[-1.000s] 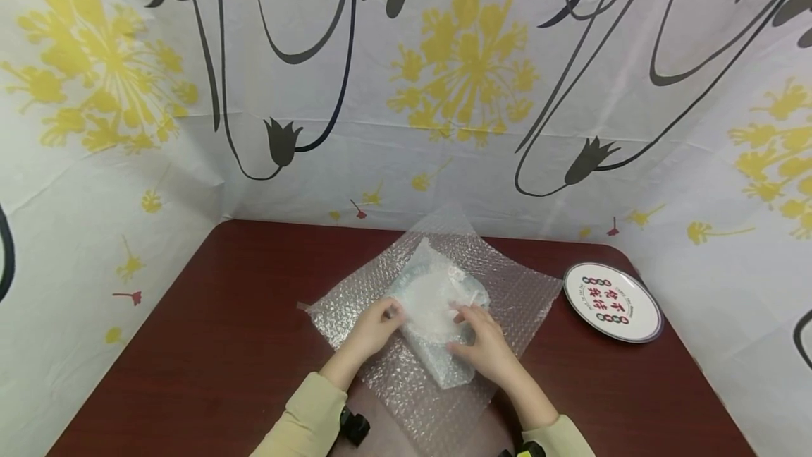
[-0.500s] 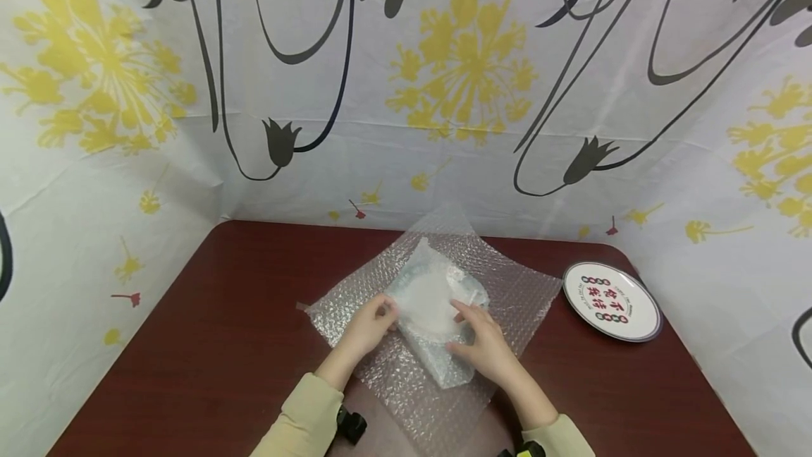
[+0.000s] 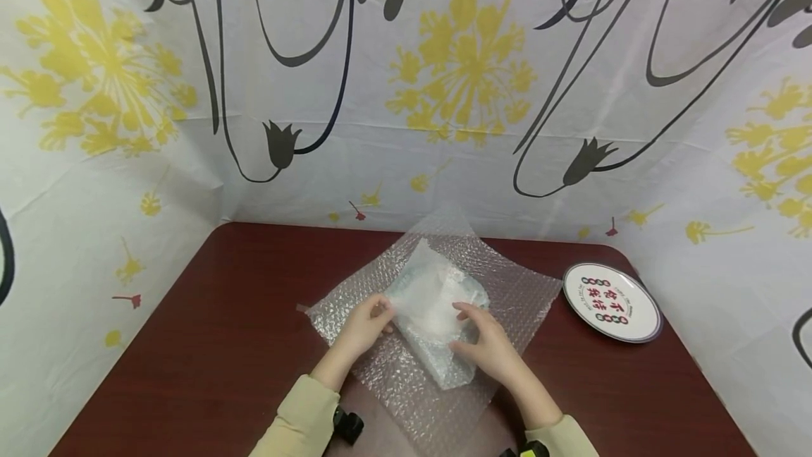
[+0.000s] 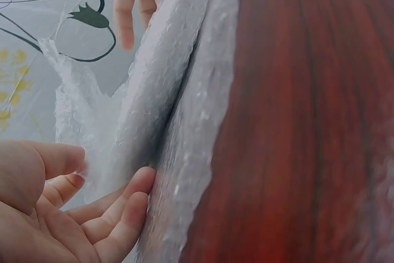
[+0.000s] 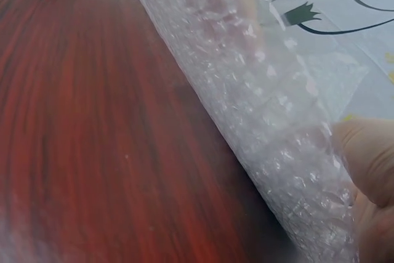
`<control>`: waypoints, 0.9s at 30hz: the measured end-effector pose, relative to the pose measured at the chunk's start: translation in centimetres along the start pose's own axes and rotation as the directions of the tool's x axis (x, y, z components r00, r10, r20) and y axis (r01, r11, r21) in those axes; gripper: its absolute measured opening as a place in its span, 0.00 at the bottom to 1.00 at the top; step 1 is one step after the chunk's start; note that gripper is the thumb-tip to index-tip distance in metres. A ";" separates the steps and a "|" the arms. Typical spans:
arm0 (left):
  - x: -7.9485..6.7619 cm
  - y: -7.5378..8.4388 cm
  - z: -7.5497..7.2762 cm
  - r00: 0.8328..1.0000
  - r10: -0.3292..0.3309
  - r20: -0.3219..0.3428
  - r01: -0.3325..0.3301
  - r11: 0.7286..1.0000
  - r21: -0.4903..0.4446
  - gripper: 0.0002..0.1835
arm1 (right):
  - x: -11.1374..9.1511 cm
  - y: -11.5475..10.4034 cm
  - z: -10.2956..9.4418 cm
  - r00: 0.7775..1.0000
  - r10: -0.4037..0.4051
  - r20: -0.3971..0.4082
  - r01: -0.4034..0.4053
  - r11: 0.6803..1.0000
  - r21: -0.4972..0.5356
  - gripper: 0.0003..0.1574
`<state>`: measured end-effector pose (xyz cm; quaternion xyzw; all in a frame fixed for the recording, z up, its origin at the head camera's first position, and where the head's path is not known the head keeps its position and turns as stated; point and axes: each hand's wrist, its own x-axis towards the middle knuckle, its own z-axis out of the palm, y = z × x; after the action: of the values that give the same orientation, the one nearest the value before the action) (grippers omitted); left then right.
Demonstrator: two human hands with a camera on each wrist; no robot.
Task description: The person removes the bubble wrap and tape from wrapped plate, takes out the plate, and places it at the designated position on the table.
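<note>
A sheet of bubble wrap (image 3: 520, 295) lies diagonally on the table, partly folded over a white, round, plate-like thing (image 3: 438, 302) that shows blurred through it. My left hand (image 3: 364, 326) is at the left side of this bundle, thumb and index finger pinching the bubble wrap's raised flap; in the left wrist view the other fingers of that hand (image 4: 80, 207) lie by the bundle's edge. On the bundle's right side my right hand (image 3: 488, 344) rests with its fingers spread apart and relaxed. In the right wrist view, folded bubble wrap (image 5: 246, 109) partly covers that hand (image 5: 372, 164).
Off to the right, near the table's edge, a white plate (image 3: 612, 302) with red characters and a dark rim lies by a corner of the sheet. The dark red table (image 3: 254, 302) ends at a patterned cloth (image 3: 380, 90) behind and on both sides.
My left hand has shifted slightly left, drawing the bubble wrap flap along, and the white round shape looks more veiled. My right hand has stayed almost in place.
</note>
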<state>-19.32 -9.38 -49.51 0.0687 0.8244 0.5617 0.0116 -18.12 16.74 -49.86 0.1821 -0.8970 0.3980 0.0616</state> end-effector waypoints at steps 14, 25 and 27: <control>0.0 -0.5 -0.9 0.999 -0.033 -0.020 0.033 0.999 -0.035 0.07 | 0.0 0.7 -0.9 0.998 0.022 -0.064 -0.024 0.999 -0.028 0.21; 0.2 -0.9 -1.5 0.998 -0.052 -0.039 0.047 0.993 -0.110 0.06 | 0.2 0.7 -1.2 0.999 0.040 -0.030 -0.041 0.999 -0.036 0.18; 0.3 -0.9 -1.6 0.998 -0.054 -0.043 0.049 0.992 -0.118 0.06 | 0.2 0.8 -1.2 0.999 0.037 -0.030 -0.038 0.998 -0.039 0.18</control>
<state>-19.82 -11.21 -49.76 0.0337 0.7916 0.6100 0.0111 -18.60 18.02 -49.55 0.1581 -0.9071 0.3837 0.0708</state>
